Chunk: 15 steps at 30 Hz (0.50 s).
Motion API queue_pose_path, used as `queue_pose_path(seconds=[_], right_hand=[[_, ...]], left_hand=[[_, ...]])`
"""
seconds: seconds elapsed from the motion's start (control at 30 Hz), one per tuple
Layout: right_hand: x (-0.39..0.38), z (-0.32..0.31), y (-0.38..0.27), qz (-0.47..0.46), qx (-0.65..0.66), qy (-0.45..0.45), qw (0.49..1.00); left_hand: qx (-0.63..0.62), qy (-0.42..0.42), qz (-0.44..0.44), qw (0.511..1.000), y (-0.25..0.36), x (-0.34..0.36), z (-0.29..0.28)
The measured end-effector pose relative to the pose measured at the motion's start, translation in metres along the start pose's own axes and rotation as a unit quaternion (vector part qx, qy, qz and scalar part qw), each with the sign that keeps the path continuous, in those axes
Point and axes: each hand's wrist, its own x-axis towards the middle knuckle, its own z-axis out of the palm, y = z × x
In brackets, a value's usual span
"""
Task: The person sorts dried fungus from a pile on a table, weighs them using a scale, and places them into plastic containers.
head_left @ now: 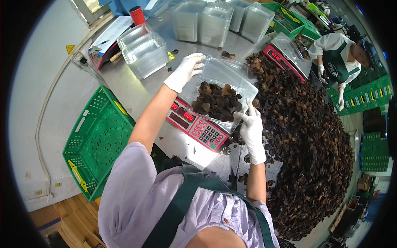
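Note:
A clear plastic clamshell box (pixel 231 76) is held over a red digital scale (pixel 199 127), its far part tilted up. Dark brown wood ear mushrooms (pixel 218 101) lie in its near part. My white-gloved left hand (pixel 188 72) grips the box's far left edge, fingers bent over the rim. At the near right corner my gloved right hand (pixel 252 128) pinches the edge between thumb and fingers. Whether the box touches the scale's plate, I cannot tell. A large heap of the same mushrooms (pixel 306 153) spreads right beside my right hand.
Stacks of clear boxes (pixel 215 25) stand at the back, others (pixel 142 51) at the left. A green crate (pixel 97 140) sits left of the steel table (pixel 140 93). Across the heap are a second red scale (pixel 285 62) and a co-worker (pixel 341 56) in a green apron.

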Motion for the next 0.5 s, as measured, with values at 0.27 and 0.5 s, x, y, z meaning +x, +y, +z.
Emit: queue_pose_path(seconds=[0.27, 0.5], right_hand=[[-0.007, 0.000, 0.004, 0.030, 0.110, 0.135, 0.984], [-0.018, -0.006, 0.018, 0.127, 0.197, 0.118, 0.965]], left_hand=[[-0.045, -0.071, 0.082, 0.993, 0.016, -0.012, 0.003], [0.198, -0.080, 0.238, 0.948, 0.038, -0.082, 0.014]])
